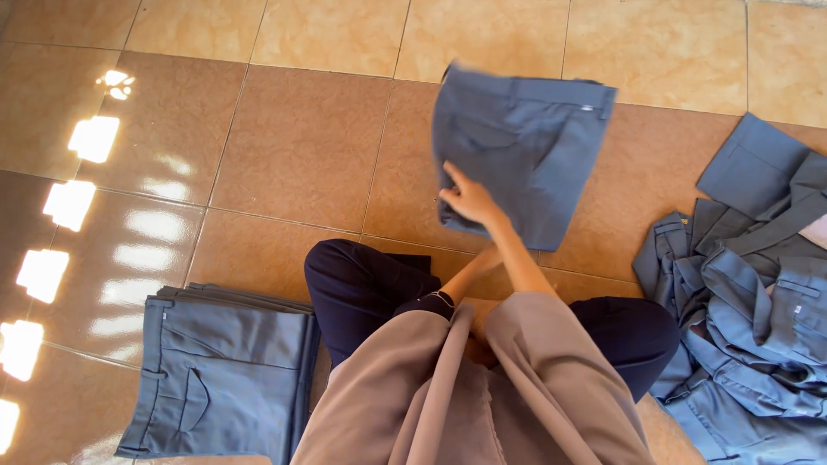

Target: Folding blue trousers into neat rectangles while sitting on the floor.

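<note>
Folded trousers stack [220, 375] at floor [293, 146] near left edge; folded trousers [525, 142] mid-floor, gripped by right hand [469, 200]; left hand [489, 258] under it, grip can't tell; loose trousers pile [749, 301] at right edge

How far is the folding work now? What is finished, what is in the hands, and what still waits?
Done: a neat stack of folded blue-grey trousers lies on the tiled floor at the person's left. In hand: one folded pair of trousers, blurred, is held up in front by the right hand; the left hand is mostly hidden beneath it. Left: an unfolded heap of trousers at the right.
</note>
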